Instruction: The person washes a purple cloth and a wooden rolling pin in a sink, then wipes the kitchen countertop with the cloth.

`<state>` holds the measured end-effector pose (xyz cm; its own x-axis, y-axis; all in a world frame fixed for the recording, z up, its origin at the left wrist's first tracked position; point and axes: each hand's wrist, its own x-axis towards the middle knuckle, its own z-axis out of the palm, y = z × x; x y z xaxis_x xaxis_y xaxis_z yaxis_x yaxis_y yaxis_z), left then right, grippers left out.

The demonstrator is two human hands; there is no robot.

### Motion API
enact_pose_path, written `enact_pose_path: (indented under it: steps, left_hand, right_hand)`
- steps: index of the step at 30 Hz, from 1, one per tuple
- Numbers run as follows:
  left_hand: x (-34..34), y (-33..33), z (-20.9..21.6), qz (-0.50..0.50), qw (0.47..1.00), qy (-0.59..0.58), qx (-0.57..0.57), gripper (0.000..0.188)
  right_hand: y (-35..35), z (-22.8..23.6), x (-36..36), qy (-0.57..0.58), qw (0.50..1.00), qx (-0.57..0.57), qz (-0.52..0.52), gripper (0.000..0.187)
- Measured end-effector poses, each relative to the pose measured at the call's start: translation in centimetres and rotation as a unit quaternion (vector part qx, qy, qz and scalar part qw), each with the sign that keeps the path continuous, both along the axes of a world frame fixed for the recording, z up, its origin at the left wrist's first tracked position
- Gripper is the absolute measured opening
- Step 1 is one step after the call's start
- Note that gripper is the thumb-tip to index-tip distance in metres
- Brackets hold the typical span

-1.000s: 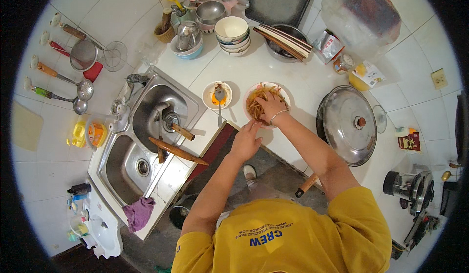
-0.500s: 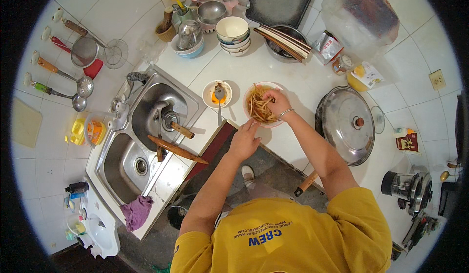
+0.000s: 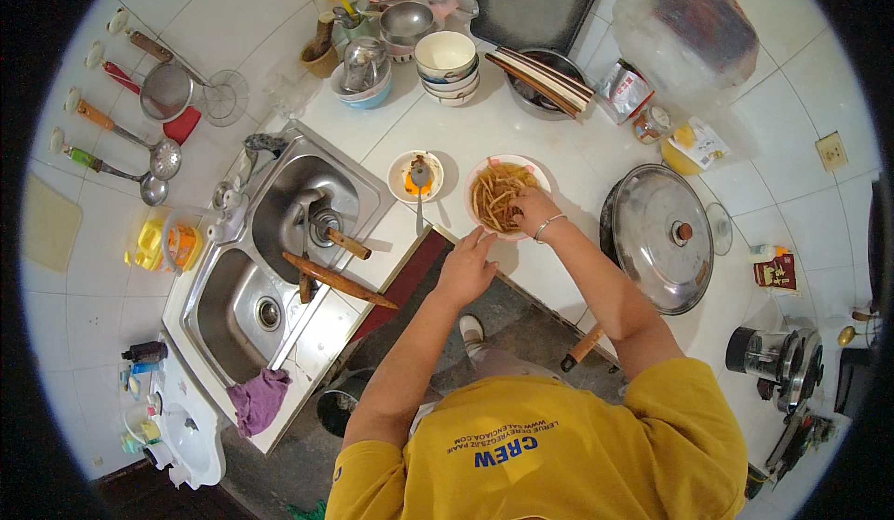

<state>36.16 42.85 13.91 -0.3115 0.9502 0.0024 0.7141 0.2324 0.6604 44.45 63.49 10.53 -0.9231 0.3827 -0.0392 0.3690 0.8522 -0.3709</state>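
A pink-rimmed bowl [image 3: 543,177] stands near the counter's front corner with brown, sauce-coated food strips [image 3: 494,189] inside. My right hand [image 3: 535,210], wearing a bracelet, reaches into its right side with fingers curled into the strips; the fingertips are partly hidden there. At the near-left rim my left hand [image 3: 468,267] holds the bowl's edge with its fingertips. Left of it sits a small white bowl [image 3: 399,190] with orange-brown sauce and a spoon [image 3: 419,183] resting in it.
A double sink [image 3: 244,320] with a wooden-handled tool and a long wooden piece lies left. On the right stands a lidded pan [image 3: 663,241], its handle [image 3: 584,346] jutting over the front edge. Stacked bowls [image 3: 447,59] and a pot [image 3: 535,101] line the back.
My right hand has shifted down and toward the bowl's near-right side, uncovering more strips. The strips lie differently. My left hand stays at the rim.
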Motion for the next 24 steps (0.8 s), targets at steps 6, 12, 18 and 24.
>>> enact_pose_path:
  steps: [6,12,18,24]
  left_hand:
    - [0.2,-0.5,-0.3,0.008,1.0,-0.017,-0.002,0.052]
    - [0.1,-1.2,-0.1,0.025,0.999,-0.018,-0.012,0.052]
    - [0.3,-2.8,0.1,0.04,0.998,-0.033,-0.019,0.051]
    - [0.2,-4.2,-0.2,0.063,0.998,-0.028,-0.009,0.05]
  right_hand:
    - [1.2,1.7,-1.6,-0.092,0.993,-0.064,-0.043,0.035]
    - [-2.3,4.1,-5.0,-0.055,0.992,-0.009,-0.117,0.063]
    - [-2.7,2.1,-6.2,-0.165,0.972,-0.007,-0.17,0.055]
    - [-2.6,2.1,-4.0,-0.045,0.994,0.03,-0.098,0.046]
